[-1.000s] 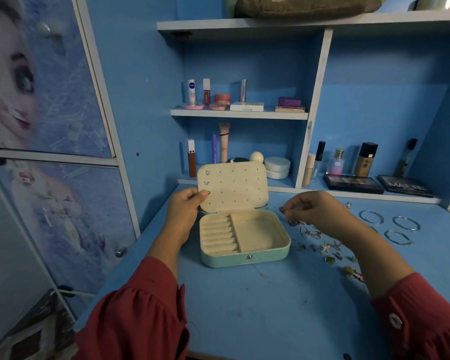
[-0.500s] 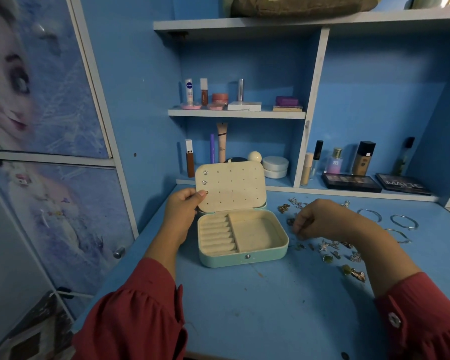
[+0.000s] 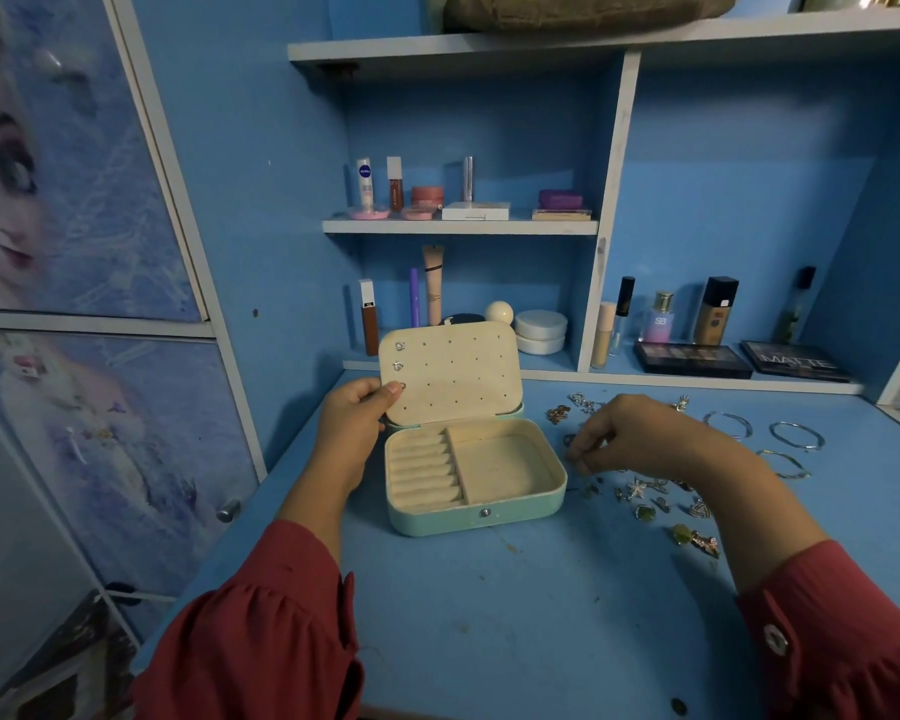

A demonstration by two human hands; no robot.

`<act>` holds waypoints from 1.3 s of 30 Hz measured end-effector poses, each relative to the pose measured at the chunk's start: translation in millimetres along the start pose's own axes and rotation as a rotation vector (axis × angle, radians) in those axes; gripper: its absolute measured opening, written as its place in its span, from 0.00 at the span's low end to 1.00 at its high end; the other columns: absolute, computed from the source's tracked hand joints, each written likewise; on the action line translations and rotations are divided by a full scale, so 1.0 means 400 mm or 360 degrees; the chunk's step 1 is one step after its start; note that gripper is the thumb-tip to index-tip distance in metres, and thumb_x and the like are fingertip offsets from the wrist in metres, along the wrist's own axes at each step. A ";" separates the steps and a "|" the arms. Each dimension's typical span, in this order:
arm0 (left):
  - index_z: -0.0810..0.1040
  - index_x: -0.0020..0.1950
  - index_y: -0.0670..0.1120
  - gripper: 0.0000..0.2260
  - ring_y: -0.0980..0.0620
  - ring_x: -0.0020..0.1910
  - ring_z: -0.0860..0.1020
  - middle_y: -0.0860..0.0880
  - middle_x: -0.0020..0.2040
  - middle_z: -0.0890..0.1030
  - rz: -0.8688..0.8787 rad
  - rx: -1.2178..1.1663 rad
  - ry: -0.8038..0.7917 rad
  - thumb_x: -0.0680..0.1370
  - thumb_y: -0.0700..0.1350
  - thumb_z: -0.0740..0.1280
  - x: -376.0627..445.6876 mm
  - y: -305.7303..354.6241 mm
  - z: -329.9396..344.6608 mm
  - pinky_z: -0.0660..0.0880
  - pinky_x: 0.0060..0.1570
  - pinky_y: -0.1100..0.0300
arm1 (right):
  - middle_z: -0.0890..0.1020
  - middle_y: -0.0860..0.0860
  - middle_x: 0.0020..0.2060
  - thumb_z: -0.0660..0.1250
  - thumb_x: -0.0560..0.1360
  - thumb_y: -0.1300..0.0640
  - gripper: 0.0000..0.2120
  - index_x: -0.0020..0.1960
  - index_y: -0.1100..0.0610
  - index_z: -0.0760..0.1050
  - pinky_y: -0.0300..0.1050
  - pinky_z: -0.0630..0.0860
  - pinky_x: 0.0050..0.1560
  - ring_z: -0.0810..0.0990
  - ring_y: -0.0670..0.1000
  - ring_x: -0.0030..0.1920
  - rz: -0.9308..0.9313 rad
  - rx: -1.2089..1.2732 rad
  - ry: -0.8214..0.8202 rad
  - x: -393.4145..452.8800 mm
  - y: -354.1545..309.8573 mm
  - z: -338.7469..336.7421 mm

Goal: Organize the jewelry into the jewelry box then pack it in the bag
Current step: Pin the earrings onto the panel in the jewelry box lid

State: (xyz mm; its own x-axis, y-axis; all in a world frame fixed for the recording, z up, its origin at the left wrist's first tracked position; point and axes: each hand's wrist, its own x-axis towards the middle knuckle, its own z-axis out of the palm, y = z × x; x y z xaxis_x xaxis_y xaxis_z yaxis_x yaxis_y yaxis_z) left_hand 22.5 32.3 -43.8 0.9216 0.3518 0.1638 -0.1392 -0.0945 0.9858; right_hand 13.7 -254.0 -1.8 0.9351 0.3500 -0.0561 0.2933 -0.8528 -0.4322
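Note:
The teal jewelry box (image 3: 476,517) stands open on the blue desk, its cream compartments bare. My left hand (image 3: 352,423) grips the left edge of the raised lid (image 3: 453,374), whose hole panel carries two small studs (image 3: 399,356) at the top left. My right hand (image 3: 630,439) hovers just right of the box, fingertips bunched down in a pinch on a small piece of jewelry at the edge of the loose jewelry pile (image 3: 655,498). A gold piece (image 3: 557,413) lies behind the hand. Three silver bangles (image 3: 796,434) lie farther right.
Cosmetics fill the shelves behind the box: bottles (image 3: 715,311), jars (image 3: 540,330) and two dark palettes (image 3: 692,358). A brown bag-like thing (image 3: 583,10) sits on the top shelf. A printed cabinet door (image 3: 74,200) stands at the left. Bare desk lies in front of the box.
My right hand dropped from beside the lid to the desk and shifted right into the jewelry pile. My left hand stayed on the lid.

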 end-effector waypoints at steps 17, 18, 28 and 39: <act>0.81 0.49 0.42 0.05 0.53 0.40 0.78 0.47 0.44 0.84 -0.0010 -0.0021 -0.0008 0.78 0.41 0.66 0.003 -0.004 0.000 0.73 0.39 0.61 | 0.82 0.44 0.40 0.70 0.71 0.54 0.02 0.42 0.49 0.82 0.44 0.79 0.48 0.79 0.46 0.44 -0.0079 -0.0074 0.0052 0.022 0.013 0.029; 0.81 0.49 0.42 0.05 0.53 0.40 0.78 0.47 0.44 0.84 -0.0009 -0.0018 -0.0010 0.78 0.41 0.66 0.004 -0.005 -0.001 0.73 0.39 0.61 | 0.83 0.43 0.41 0.72 0.71 0.55 0.03 0.43 0.48 0.82 0.41 0.78 0.47 0.80 0.45 0.44 -0.0076 -0.0036 0.0040 0.019 0.012 0.027; 0.81 0.47 0.44 0.04 0.52 0.39 0.78 0.48 0.43 0.83 -0.0004 -0.0002 -0.0008 0.78 0.41 0.66 0.003 -0.003 0.001 0.73 0.39 0.60 | 0.81 0.39 0.39 0.73 0.70 0.57 0.08 0.47 0.46 0.85 0.37 0.76 0.47 0.78 0.41 0.42 -0.0081 -0.0017 -0.0024 0.018 -0.010 0.037; 0.81 0.49 0.42 0.05 0.52 0.39 0.79 0.47 0.44 0.84 -0.0004 -0.0016 -0.0014 0.78 0.41 0.66 0.001 -0.003 -0.001 0.73 0.39 0.61 | 0.81 0.44 0.43 0.67 0.72 0.55 0.05 0.46 0.49 0.81 0.43 0.77 0.49 0.78 0.46 0.45 -0.0016 -0.0108 0.0125 0.024 0.002 0.039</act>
State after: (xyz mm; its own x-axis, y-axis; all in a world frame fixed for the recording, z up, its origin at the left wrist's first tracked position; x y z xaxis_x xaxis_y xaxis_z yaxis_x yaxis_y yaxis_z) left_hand 23.0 32.9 -45.1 0.9251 0.3438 0.1612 -0.1405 -0.0845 0.9865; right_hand 19.7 -245.2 -16.7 0.9439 0.3296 0.0200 0.3132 -0.8745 -0.3704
